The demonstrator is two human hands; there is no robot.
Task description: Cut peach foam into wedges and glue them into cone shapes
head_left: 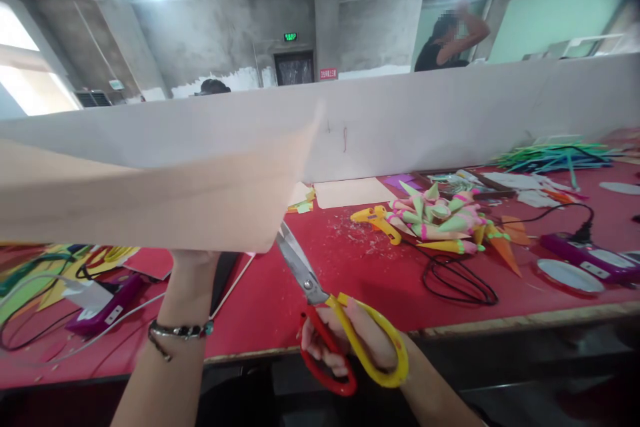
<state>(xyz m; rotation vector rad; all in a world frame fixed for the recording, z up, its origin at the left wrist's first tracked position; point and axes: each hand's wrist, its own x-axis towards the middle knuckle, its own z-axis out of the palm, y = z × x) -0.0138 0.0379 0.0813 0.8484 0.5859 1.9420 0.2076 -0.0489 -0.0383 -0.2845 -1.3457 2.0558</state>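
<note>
Over a red table (365, 293), grey wall (225, 33) beyond, right hand (369, 332) grips scissors (306, 280), left hand (194, 257) seemingly a sheet (210, 207).

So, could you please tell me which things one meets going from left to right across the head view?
First purple power strip, beaded bracelet, red-and-yellow-handled scissors, pile of colourful cones, second purple power strip.
</note>
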